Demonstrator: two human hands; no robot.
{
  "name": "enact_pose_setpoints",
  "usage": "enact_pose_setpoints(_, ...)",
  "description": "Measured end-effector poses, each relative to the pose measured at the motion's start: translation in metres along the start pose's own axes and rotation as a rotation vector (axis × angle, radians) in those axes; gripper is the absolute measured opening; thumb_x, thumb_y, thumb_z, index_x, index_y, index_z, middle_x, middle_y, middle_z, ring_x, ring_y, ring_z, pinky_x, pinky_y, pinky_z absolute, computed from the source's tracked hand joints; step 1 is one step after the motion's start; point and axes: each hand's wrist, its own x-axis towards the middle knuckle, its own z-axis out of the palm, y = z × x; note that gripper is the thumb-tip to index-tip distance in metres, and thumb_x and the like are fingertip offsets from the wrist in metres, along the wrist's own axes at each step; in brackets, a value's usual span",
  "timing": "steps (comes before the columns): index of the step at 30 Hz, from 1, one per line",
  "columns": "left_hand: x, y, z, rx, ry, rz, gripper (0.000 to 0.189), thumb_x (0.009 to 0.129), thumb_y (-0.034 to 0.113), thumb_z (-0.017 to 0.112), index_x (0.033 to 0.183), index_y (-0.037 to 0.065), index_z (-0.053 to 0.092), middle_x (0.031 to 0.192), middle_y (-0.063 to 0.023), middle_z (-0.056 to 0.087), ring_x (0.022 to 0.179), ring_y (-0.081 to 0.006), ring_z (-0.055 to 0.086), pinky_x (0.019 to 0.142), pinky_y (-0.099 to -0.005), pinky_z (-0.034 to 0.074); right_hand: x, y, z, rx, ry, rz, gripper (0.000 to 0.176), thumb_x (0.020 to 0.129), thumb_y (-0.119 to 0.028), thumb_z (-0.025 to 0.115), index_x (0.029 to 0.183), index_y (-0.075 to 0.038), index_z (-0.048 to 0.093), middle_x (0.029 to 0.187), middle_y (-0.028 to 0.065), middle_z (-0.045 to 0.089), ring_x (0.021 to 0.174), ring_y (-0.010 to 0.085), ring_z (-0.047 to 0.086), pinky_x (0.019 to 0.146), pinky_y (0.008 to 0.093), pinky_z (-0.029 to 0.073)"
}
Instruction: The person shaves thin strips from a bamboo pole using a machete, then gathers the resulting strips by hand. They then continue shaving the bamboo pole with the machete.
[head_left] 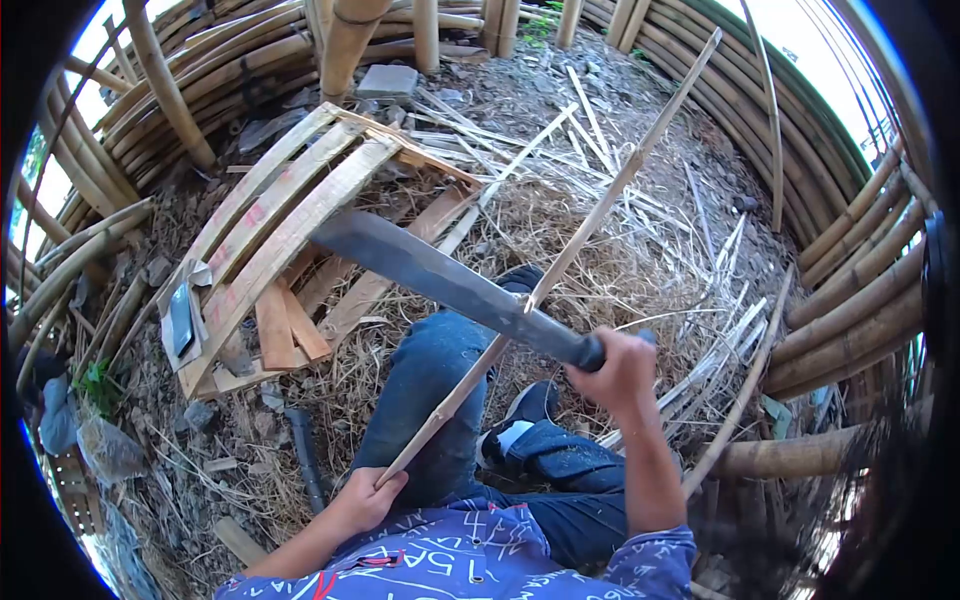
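Observation:
My left hand (366, 499), low in the view, is closed around the near end of a long thin bamboo stick (590, 222). The stick slants up and away to the right. In my right hand (622, 376) is the dark handle of a machete (440, 280), its broad blade pointing left. The blade crosses the stick near its middle and seems to touch it there. A pale spot shows on the stick beside the blade. Beneath them are my bent legs in blue jeans (425, 385) and a dark shoe (530, 405).
A wooden pallet (290, 195) leans at the left, with a phone (181, 320) on its edge. Thin split strips (715, 350) and shavings (560, 240) litter the ground. A dark tube-like object (305, 455) lies by my left leg. Stacked bamboo poles (730, 90) surround the area.

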Motion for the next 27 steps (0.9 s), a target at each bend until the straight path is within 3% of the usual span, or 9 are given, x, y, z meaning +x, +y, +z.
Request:
enact_pose_setpoints(2,0.0,0.002,0.0,0.013,-0.026,0.012,0.04,0.097,0.028,0.053,0.071,-0.002,0.055,0.055,0.0007,0.041,0.056,-0.0092,0.038,0.049,-0.0328,0.034,0.01,0.022,-0.025,-0.281,0.05,0.033,0.027,0.057,-0.026,0.077,0.072,-0.007,0.064,0.065,0.0126,0.064,0.063,0.0315,0.065,0.062,0.0399,0.049)
enact_pose_setpoints(6,0.006,0.025,0.004,0.023,-0.047,-0.017,0.043,0.097,0.031,0.053,0.067,0.0,0.058,0.053,0.0002,0.046,0.054,-0.0092,0.042,0.049,-0.0325,0.035,0.017,0.053,-0.047,-0.366,0.117,-0.032,0.026,0.056,-0.025,0.076,0.071,-0.008,0.063,0.066,0.0134,0.064,0.064,0.0306,0.065,0.062,0.0405,0.05)
enact_pose_setpoints(13,0.008,0.039,-0.005,-0.028,-0.137,-0.134,0.043,0.095,0.034,0.054,0.069,0.002,0.066,0.051,0.0009,0.048,0.052,-0.0102,0.044,0.049,-0.0309,0.035,-0.004,-0.017,-0.048,-0.283,-0.037,-0.132,0.025,0.055,-0.023,0.076,0.067,-0.008,0.058,0.066,0.0115,0.063,0.062,0.0293,0.064,0.059,0.0397,0.05)
enact_pose_setpoints(15,0.006,0.04,-0.01,-0.045,-0.178,-0.118,0.043,0.096,0.034,0.054,0.07,0.002,0.066,0.052,0.0006,0.048,0.052,-0.0103,0.044,0.05,-0.0308,0.036,0.005,-0.029,-0.048,-0.366,-0.144,-0.303,0.027,0.054,-0.022,0.077,0.066,-0.008,0.057,0.066,0.0106,0.063,0.061,0.0281,0.064,0.059,0.0384,0.05)
enact_pose_setpoints(18,0.009,0.04,-0.015,-0.085,-0.246,-0.063,0.043,0.097,0.034,0.052,0.071,0.002,0.066,0.053,0.0001,0.049,0.053,-0.0103,0.045,0.051,-0.0305,0.036,0.036,0.006,-0.072,-0.405,-0.149,0.05,0.018,0.064,-0.024,0.073,0.074,-0.011,0.065,0.07,0.0076,0.067,0.061,0.0226,0.065,0.062,0.0357,0.05)
enact_pose_setpoints(21,0.015,0.042,-0.017,-0.139,-0.31,-0.04,0.042,0.097,0.033,0.051,0.073,0.002,0.066,0.055,0.0,0.05,0.055,-0.0101,0.045,0.052,-0.0303,0.037,0.048,0.014,-0.075,-0.623,-0.171,0.074,0.017,0.067,-0.025,0.072,0.077,-0.013,0.067,0.071,0.0063,0.068,0.063,0.0225,0.066,0.066,0.0371,0.049)
enact_pose_setpoints(22,0.019,0.042,-0.02,-0.133,-0.352,-0.053,0.042,0.098,0.033,0.051,0.073,0.002,0.066,0.056,0.0001,0.051,0.056,-0.01,0.046,0.052,-0.0303,0.037,0.043,0.006,-0.067,-0.578,-0.146,0.087,0.018,0.067,-0.026,0.071,0.077,-0.012,0.067,0.07,0.0082,0.068,0.064,0.026,0.066,0.069,0.0421,0.049)
enact_pose_setpoints(25,0.024,0.034,-0.023,-0.138,-0.333,-0.055,0.042,0.098,0.033,0.051,0.072,0.003,0.065,0.056,0.0012,0.05,0.056,-0.009,0.045,0.052,-0.0294,0.038,0.034,-0.023,-0.061,-0.587,-0.109,0.061,0.02,0.064,-0.026,0.073,0.077,-0.012,0.066,0.069,0.01,0.066,0.063,0.0281,0.065,0.066,0.0422,0.049)
enact_pose_setpoints(27,0.026,0.035,-0.033,-0.106,-0.354,-0.114,0.042,0.098,0.034,0.05,0.072,0.004,0.065,0.056,0.0026,0.048,0.054,-0.0081,0.044,0.052,-0.0283,0.037,0.031,-0.039,-0.064,-0.345,-0.166,-0.047,0.027,0.059,-0.024,0.077,0.07,-0.006,0.061,0.066,0.0139,0.063,0.063,0.0321,0.064,0.062,0.0408,0.05)
